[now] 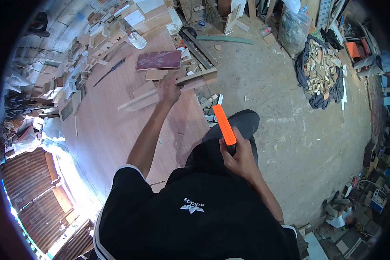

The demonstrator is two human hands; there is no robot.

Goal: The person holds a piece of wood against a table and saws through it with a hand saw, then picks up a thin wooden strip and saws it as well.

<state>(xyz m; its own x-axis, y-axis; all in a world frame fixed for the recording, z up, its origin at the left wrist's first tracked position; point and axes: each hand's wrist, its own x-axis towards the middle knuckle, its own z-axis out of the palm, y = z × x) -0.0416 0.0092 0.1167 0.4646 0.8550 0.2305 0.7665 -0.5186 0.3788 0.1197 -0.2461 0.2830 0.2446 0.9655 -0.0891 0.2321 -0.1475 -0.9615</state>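
Observation:
My left hand (pixel 169 89) is closed around the middle of a long, narrow wooden board (pixel 138 101), which lies slantwise over the worktable (pixel 104 95). The board's far end sticks out past the table edge. In my right hand (pixel 239 155), above my thigh, is an orange tool (pixel 224 124) with a black grip; its exact kind is not clear. Just beyond my left hand lie a dark red flat block (pixel 159 60) and a small wooden piece (pixel 156 74).
A dark, thin tool (pixel 109 72) and a clear bottle (pixel 137 40) lie on the table. Wooden box frames (pixel 100 37) line its far left side. On the floor are a sack of wood offcuts (pixel 323 67) and a filled plastic bag (pixel 294 32). Another person (pixel 340 219) sits at lower right.

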